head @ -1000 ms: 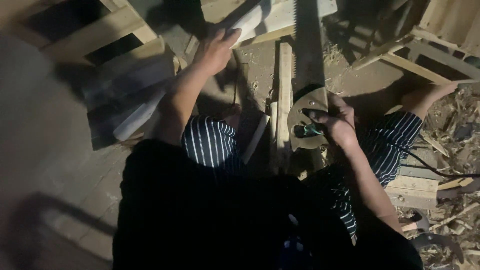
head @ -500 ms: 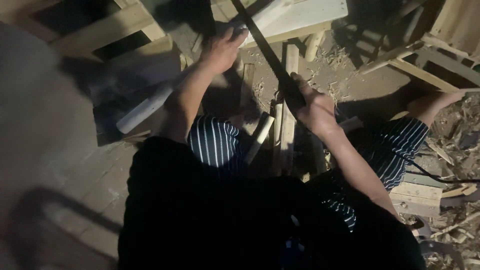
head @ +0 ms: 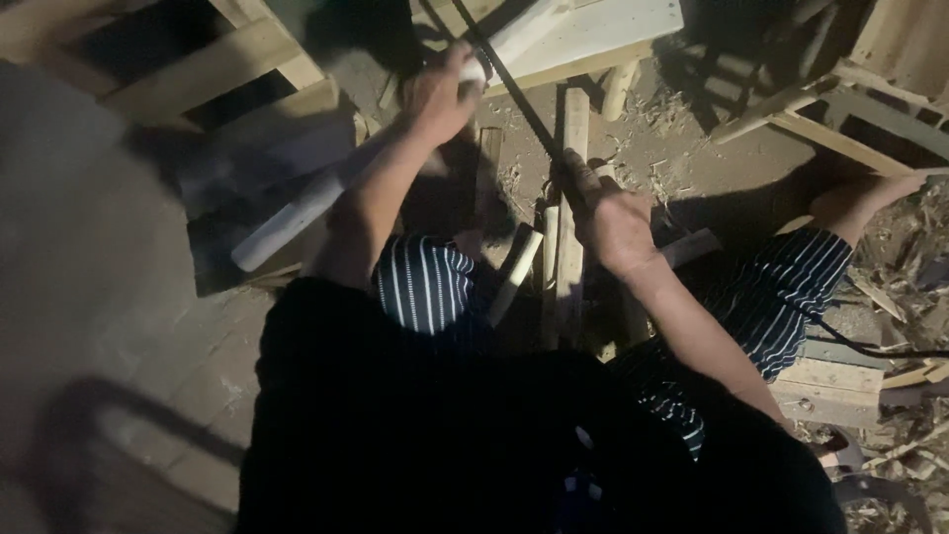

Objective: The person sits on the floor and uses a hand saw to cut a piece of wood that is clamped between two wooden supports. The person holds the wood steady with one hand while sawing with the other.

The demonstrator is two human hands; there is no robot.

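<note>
My left hand (head: 440, 94) is closed around a pale round wooden rod (head: 292, 220) that slants from the lower left up toward a pale board. My right hand (head: 611, 222) grips the handle of a hand saw; the handle is hidden in the fist. The thin dark saw blade (head: 514, 94) runs up and left from that hand and passes right beside my left hand, over the rod's upper end. I sit with striped trouser legs on either side of a few wooden sticks (head: 569, 247) lying on the ground between my knees.
A pale flat board (head: 603, 30) lies at the top. Wooden frames (head: 198, 74) stand at the upper left and more (head: 840, 109) at the upper right. My bare foot (head: 860, 203) rests at the right beside shavings and offcuts (head: 909, 287). A black cable (head: 870, 346) crosses there.
My right hand has moved up and left with the saw, and the blade has tilted from nearly upright to a slant beside my left hand. My left hand stays on the rod.
</note>
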